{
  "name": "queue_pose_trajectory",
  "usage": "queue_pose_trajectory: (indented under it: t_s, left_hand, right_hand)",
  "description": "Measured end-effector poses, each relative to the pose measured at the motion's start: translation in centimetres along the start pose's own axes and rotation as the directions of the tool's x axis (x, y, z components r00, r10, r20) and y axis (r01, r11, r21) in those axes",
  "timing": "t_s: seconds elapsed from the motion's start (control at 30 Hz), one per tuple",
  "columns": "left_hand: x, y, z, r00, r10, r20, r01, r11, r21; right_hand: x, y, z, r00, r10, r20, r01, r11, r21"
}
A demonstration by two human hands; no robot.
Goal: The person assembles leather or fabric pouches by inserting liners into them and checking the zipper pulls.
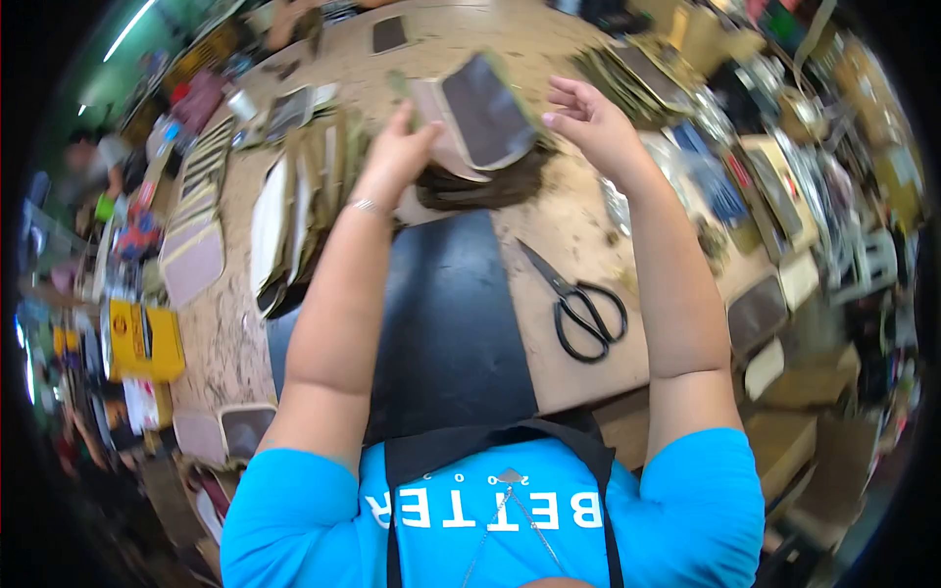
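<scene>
A flat fabric panel with a dark brown mesh-like face, a pale pink strip and an olive edge tilts above a pile of similar dark pieces. My left hand is closed at its left edge, thumb over the pale strip; motion blur softens the fingers. Just right of the panel, my right hand is raised with fingers apart and nothing in them. Black-handled scissors lie on the table nearer to me, blades pointing away. A black mat lies in front of my body.
Stacked olive and white fabric pieces stand left, beside a row of pale panels. Another olive stack lies far right. One dark panel is at the far end. Bags and boxes crowd the right; a yellow box is left.
</scene>
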State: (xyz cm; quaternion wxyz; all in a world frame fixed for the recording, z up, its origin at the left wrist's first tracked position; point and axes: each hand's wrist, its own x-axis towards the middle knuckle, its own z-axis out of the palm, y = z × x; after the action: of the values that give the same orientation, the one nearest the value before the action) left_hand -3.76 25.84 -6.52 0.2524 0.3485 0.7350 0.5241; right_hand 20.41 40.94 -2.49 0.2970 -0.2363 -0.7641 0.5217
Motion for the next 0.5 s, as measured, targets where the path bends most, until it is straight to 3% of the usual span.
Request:
queue_pose_trajectory:
  t_s: [0.03,0.07,0.1,0.13,0.17,0.2,0.27,0.3,0.37,0.43,0.5]
  left_hand:
    - [-1.0,0.3,-0.2,0.995,0.103,-0.016,-0.102,0.992,0.075]
    - [-4.4,3.3,0.2,0.996,0.087,-0.015,-0.087,0.996,0.031]
    - [-3.8,0.6,0.3,0.979,0.203,-0.022,-0.204,0.978,-0.032]
    - [-5.5,1.0,0.8,0.96,0.274,0.052,-0.27,0.96,-0.073]
    - [-6.0,-0.3,1.1,0.886,0.462,0.029,-0.456,0.862,0.22]
    - [-8.5,1.1,2.3,0.825,0.563,0.06,-0.526,0.723,0.449]
    - [-12.9,2.2,5.5,0.746,0.638,0.191,-0.626,0.572,0.53]
    - [-14.9,2.6,7.1,0.693,0.664,0.28,-0.689,0.497,0.527]
    - [-18.7,2.6,10.3,0.562,0.683,0.467,-0.823,0.404,0.4]
    - [-22.0,2.2,12.4,0.437,0.638,0.634,-0.899,0.322,0.296]
    - [-22.9,-0.4,13.8,0.202,0.736,0.646,-0.973,0.226,0.048]
  right_hand:
    - [-3.5,-2.0,-1.4,0.998,-0.056,0.009,0.057,0.997,-0.051]
    - [-6.8,-2.4,-3.0,0.99,-0.129,-0.061,0.128,0.991,-0.023]
    - [-9.9,-2.3,-4.8,0.971,-0.199,-0.131,0.199,0.98,-0.01]
    - [-13.1,-2.3,-7.1,0.906,-0.317,-0.28,0.275,0.944,-0.181]
    - [-16.4,-1.9,-9.8,0.81,-0.449,-0.378,0.314,0.876,-0.367]
    - [-19.6,-0.6,-12.6,0.708,-0.481,-0.517,0.265,0.86,-0.437]
    - [-26.8,2.5,-17.2,0.408,-0.471,-0.782,0.065,0.869,-0.49]
    - [-30.3,5.3,-19.7,0.212,-0.468,-0.858,-0.068,0.869,-0.49]
    - [-36.4,9.5,-23.2,0.011,-0.439,-0.899,-0.329,0.847,-0.417]
    - [-42.7,16.8,-27.1,-0.042,-0.326,-0.944,-0.588,0.772,-0.241]
    - [-47.4,23.3,-29.2,0.089,-0.027,-0.996,-0.829,0.553,-0.089]
